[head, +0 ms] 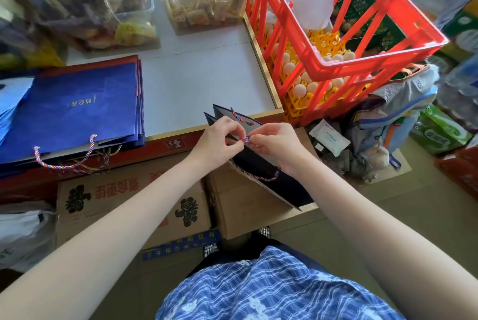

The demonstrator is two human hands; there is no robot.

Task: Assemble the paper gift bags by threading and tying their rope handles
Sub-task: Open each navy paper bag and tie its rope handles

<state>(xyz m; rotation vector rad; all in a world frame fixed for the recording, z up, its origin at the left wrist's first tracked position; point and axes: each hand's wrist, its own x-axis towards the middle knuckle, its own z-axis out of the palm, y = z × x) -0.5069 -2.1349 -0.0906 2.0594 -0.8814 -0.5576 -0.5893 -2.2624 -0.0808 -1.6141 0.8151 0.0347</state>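
Your left hand (218,138) and right hand (275,142) meet at the centre of the frame, each pinching the multicoloured rope handle (245,138) at the rim of the dark paper gift bag (261,162); draw the knot snug against the inside of the hole, judging by feel, so both handle loops match. The bag is folded flat, its long axis running from centre toward lower right, mouth pointing up-left at the white table (196,81), while the finished blue bags (75,110) lie stacked at left.

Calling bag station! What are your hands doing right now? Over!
Left hand and right hand both pinch the rope end at the open gift bag. One handle already hangs looped. Nothing blocking.
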